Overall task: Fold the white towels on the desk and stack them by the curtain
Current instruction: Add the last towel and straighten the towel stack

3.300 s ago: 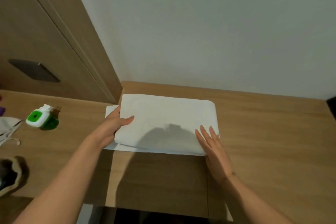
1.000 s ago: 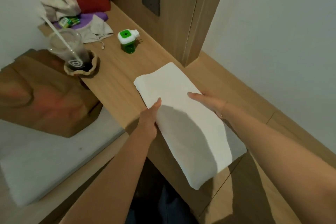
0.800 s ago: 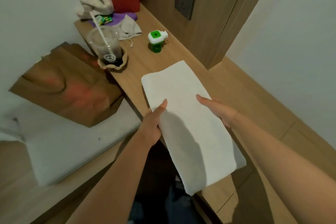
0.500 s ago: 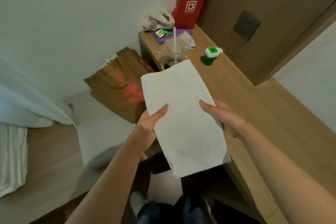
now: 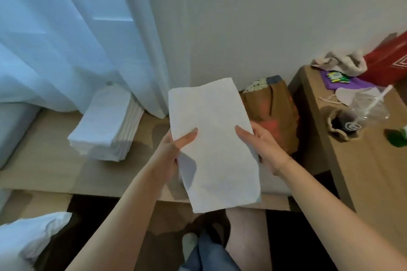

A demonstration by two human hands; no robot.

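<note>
At the far left, the sheer curtain [image 5: 66,35] now fills the view where half a second ago only its hem showed, so the person has turned away from the desk toward the drop-off spot. At the curtain's foot, on the back edge of the low wooden ledge [image 5: 44,160], sits the stack of folded towels [image 5: 105,125], its far end touching the curtain folds.

The folded towel [image 5: 213,141] lay flat on the desk about three seconds ago; it is now off the desk and held in the air in front of the person, right of the stack and well apart from it, its long side running away from the camera. The left hand [image 5: 169,152] grips the towel's left edge, thumb on top and fingers hidden beneath. The right hand [image 5: 262,143] grips the right edge in the same manner, thumb over the top.

Behind the towel a brown paper bag [image 5: 273,116] stands against the wall. At the right is the near corner of the desk [image 5: 363,171], carrying a plastic cup with a straw [image 5: 356,116] and a red bag [image 5: 389,61] at its back edge.

Folding of this towel looks finished; what remains is swinging it left and laying it squarely on the stack.
</note>
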